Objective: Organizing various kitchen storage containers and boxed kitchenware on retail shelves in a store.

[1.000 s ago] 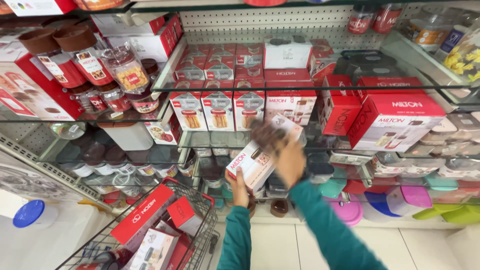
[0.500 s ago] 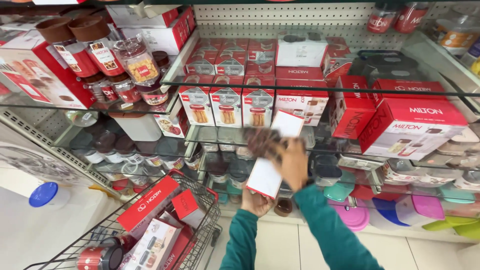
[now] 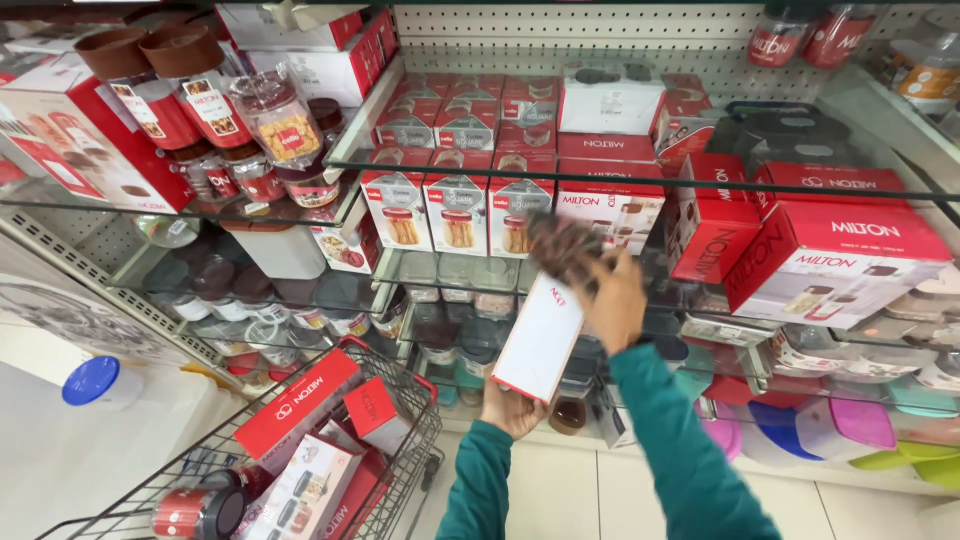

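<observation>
A tall red and white box [image 3: 541,337] is held up in front of the glass shelves. My left hand [image 3: 512,407] grips it from below at its bottom end. My right hand [image 3: 612,300] is at the box's top end, closed around a dark, blurred object [image 3: 562,247] that sits at the mouth of the box. Both arms wear teal sleeves. Whether the dark object is inside the box or just above it I cannot tell.
Glass shelves [image 3: 600,185] hold rows of red and white boxes and jars with brown lids [image 3: 180,85]. A wire shopping cart [image 3: 330,440] with several red boxes stands at lower left. Coloured plastic lids [image 3: 850,425] lie on the bottom right shelf.
The box has turned from a slanted printed face to its plain white side, more upright. My right hand has stayed at its top end, and the view has shifted slightly closer.
</observation>
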